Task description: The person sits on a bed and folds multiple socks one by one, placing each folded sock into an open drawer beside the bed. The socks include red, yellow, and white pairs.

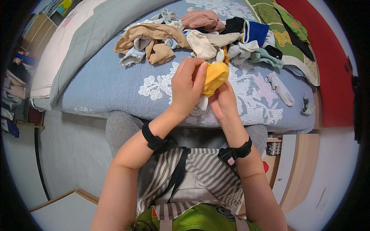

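Above the near edge of the bed, my left hand (187, 82) pinches a yellow sock (216, 75) between thumb and fingers. From below and to the right, my right hand (225, 99) supports the same sock, its fingers partly hidden behind the yellow cloth. A white piece of fabric (203, 103) hangs beneath the sock between my hands; I cannot tell whether it belongs to it. Just beyond lies a loose heap of socks, including a cream sock (202, 44), a tan garment (156, 33), a pink bundle (201, 20) and a blue piece (255, 31).
The heap rests on a blue quilted bedspread (115, 86) with white floral embroidery. A white sock (280, 88) and a small grey sock (307, 106) lie apart at the right. A green patterned cloth (277, 29) borders that side. Below the bed's right end stands an open cabinet (300, 167).
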### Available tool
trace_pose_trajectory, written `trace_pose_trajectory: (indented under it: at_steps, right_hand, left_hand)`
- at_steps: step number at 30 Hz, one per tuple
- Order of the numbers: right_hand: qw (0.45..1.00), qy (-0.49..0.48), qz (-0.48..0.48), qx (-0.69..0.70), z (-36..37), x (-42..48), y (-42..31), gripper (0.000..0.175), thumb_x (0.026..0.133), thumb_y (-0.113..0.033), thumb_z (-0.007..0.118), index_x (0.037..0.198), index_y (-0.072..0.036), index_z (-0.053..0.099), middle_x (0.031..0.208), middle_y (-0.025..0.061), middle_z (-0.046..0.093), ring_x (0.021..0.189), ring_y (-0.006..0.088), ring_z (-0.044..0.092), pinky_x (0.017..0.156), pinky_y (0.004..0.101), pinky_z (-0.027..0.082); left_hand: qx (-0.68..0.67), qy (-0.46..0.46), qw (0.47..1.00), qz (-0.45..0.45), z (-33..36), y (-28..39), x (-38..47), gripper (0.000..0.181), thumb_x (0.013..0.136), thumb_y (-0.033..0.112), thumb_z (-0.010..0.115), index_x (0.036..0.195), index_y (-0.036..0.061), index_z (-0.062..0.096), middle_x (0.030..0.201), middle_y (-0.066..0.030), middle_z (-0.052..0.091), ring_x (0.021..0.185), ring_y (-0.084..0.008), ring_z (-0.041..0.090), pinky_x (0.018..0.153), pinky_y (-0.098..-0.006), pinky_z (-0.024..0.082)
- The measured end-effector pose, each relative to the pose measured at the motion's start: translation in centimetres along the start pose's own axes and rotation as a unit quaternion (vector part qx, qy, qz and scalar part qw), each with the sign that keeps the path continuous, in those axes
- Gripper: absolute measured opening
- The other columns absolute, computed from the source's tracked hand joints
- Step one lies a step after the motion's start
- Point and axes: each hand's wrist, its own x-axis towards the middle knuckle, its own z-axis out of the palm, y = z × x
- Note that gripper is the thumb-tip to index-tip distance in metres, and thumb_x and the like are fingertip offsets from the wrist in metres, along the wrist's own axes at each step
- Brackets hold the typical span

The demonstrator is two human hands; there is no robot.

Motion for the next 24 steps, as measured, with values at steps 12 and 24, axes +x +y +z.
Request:
trace_pose_trajectory:
  at_steps: [12, 24]
  right_hand:
    - [0.950, -0.198, 0.107, 0.217, -2.8, 0.2, 1.0, 0.043, 0.097, -0.031, 0.059, 0.130, -0.005, 0.052, 0.125, 0.0066, 0.062, 0.115, 0.0185, 0.061, 0.100, 0.0365, 0.049]
    - [0.995, -0.075, 0.056, -0.033, -0.6, -0.1, -1.5, 0.013, 0.098, -0.014, 0.052, 0.108, -0.008, 0.054, 0.104, 0.0056, 0.064, 0.095, 0.0165, 0.065, 0.085, 0.0326, 0.054]
  left_hand:
    - [-0.066, -0.026, 0.990, -0.118, 0.2, -2.3, 0.2, 0.015, 0.096, 0.015, 0.060, 0.096, -0.0001, 0.059, 0.082, -0.0112, 0.066, 0.066, -0.0183, 0.063, 0.062, -0.0309, 0.050]
    - [-0.235, -0.084, 0.959, -0.131, -2.5, -1.4, 0.8, 0.013, 0.098, 0.016, 0.061, 0.100, 0.0029, 0.058, 0.078, 0.0019, 0.063, 0.071, -0.0032, 0.056, 0.066, -0.0198, 0.046]
